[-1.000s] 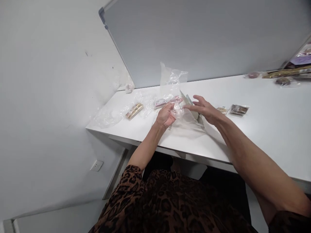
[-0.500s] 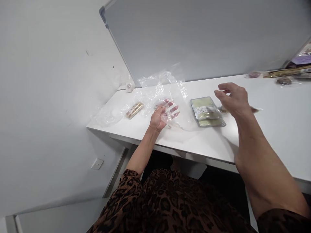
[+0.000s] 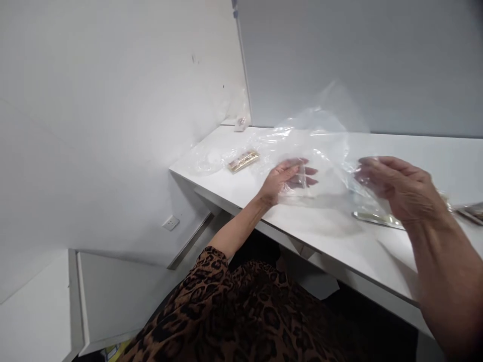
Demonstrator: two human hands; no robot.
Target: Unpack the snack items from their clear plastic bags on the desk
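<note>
A large clear plastic bag (image 3: 324, 141) is stretched above the white table between my two hands. My left hand (image 3: 281, 178) grips its left side, with the thumb on one side and the fingers showing through the film. The bag's right edge is pinched in the fingers of my right hand (image 3: 405, 186). Just under the right hand lies a flat pouch with a pale green face (image 3: 377, 219), mostly hidden by the hand and film. To the left of my left hand rests a small gold-and-clear packet (image 3: 243, 161).
Crumpled clear plastic (image 3: 207, 161) lies on the table's left end. A small clear packet (image 3: 242, 122) sits in the back corner by the wall. Behind the table (image 3: 324, 226) stands a grey panel (image 3: 362, 65). A brown packet (image 3: 471, 213) lies at far right.
My right hand has come down onto the bag's right side and closed on it. The bag is now spread wider between both hands. The view has swung left.
</note>
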